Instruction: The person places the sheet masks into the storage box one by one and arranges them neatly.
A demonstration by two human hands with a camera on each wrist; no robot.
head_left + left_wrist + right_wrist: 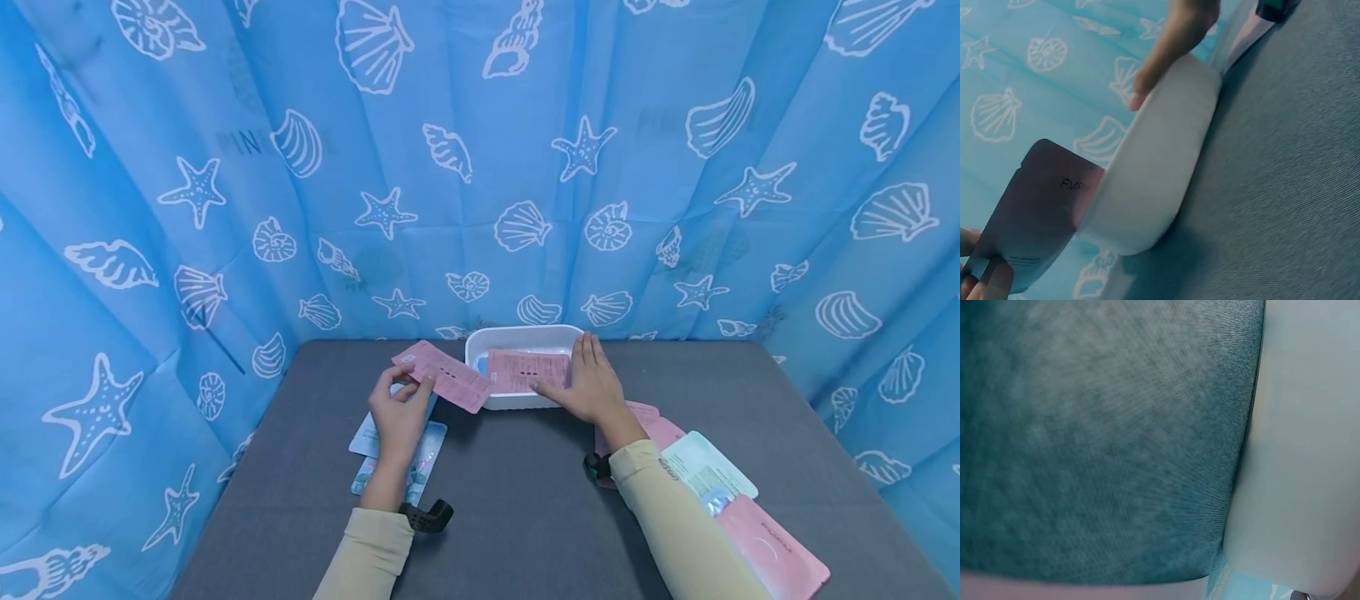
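A white plastic tray (480, 343) stands at the far middle of the grey table (525, 500); its curved wall (1154, 181) fills the left wrist view. My left hand (401, 408) pinches a pink sachet (444, 375) by its near end, held just left of the tray; the same pink sachet (1035, 219) shows in the left wrist view. My right hand (588, 379) lies with straight fingers on the tray's right side, fingertips touching a second pink sachet (525, 369) lying inside. The right wrist view shows only table cloth and the tray wall (1304, 444).
Blue sachets (408, 454) lie under my left forearm. Pink sachets (656, 425) and a pale green one (705, 467) lie beside my right arm, with another pink one (772, 554) at the near right. A blue shell-print curtain (480, 167) surrounds the table.
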